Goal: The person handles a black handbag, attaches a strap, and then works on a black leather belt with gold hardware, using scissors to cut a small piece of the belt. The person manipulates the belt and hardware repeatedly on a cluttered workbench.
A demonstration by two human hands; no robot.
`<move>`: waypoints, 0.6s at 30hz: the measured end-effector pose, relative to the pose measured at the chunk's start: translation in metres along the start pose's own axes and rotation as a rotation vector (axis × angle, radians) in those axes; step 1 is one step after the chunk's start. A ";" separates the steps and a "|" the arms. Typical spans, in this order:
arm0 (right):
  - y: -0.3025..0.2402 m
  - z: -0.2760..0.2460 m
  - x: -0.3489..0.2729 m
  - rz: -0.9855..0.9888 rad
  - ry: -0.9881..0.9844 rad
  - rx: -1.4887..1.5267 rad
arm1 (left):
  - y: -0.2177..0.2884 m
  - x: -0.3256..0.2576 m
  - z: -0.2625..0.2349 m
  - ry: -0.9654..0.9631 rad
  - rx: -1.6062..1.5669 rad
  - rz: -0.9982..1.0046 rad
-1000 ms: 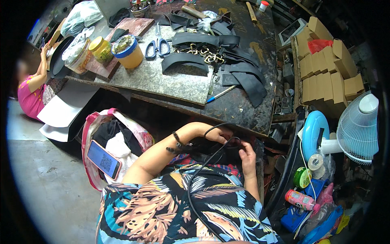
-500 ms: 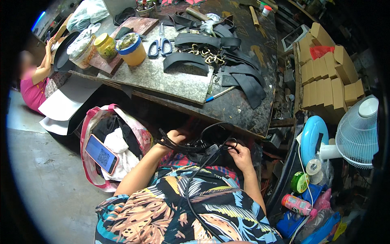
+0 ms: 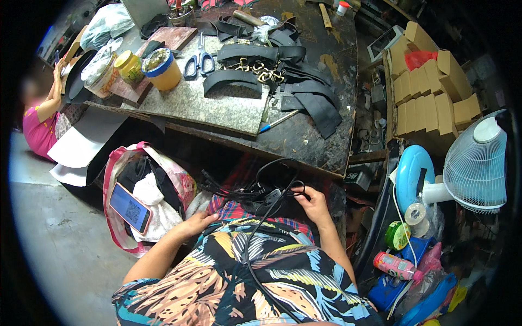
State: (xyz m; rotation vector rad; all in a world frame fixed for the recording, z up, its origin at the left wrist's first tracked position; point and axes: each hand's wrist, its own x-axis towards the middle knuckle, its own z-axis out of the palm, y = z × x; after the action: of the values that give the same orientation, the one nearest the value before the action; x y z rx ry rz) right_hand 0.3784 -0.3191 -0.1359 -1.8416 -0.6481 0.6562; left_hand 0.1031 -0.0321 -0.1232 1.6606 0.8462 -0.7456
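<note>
A tangled bundle of thin black cords (image 3: pixel 231 193) lies over my lap, on a red plaid cloth (image 3: pixel 291 224). My right hand (image 3: pixel 311 203) pinches a black cord (image 3: pixel 293 186) from this bundle between thumb and fingers, at the bundle's right end. A dark piece among the loops is too unclear to name. My left hand (image 3: pixel 199 222) rests low at the left edge of the plaid cloth, apart from the bundle. Its fingers lie out flat with nothing in them. Another black cable (image 3: pixel 247 247) runs down across my patterned shirt.
The worktable (image 3: pixel 326 146) ahead carries black straps (image 3: pixel 318 106) with metal clasps, blue-handled scissors (image 3: pixel 199 65), a pen (image 3: pixel 277 121) and a blue-rimmed tub (image 3: pixel 163 70). At left, a bag (image 3: pixel 149 145) holds a phone (image 3: pixel 130 207). A fan (image 3: pixel 476 168) and boxes (image 3: pixel 429 103) stand right. A person (image 3: pixel 41 122) sits far left.
My left hand has let go of the black cords and drawn back toward my body. My right hand still pinches its cord. The whole view has shifted slightly.
</note>
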 end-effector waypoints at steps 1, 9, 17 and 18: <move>0.000 0.000 -0.002 0.006 0.002 -0.008 | -0.003 -0.002 0.001 -0.007 -0.028 -0.033; 0.002 0.002 -0.005 -0.015 0.007 0.042 | 0.007 -0.045 -0.007 -0.095 -0.187 -0.290; 0.007 0.000 -0.004 0.001 -0.036 0.170 | -0.019 -0.081 -0.035 -0.340 -0.627 -0.438; 0.008 0.001 -0.005 0.001 -0.039 0.182 | -0.016 -0.086 -0.046 -0.335 -0.626 -0.521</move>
State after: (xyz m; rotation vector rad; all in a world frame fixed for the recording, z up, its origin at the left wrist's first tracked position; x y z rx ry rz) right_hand 0.3757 -0.3248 -0.1431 -1.6642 -0.5928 0.7289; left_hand 0.0448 0.0016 -0.0506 0.7372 1.1365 -0.9539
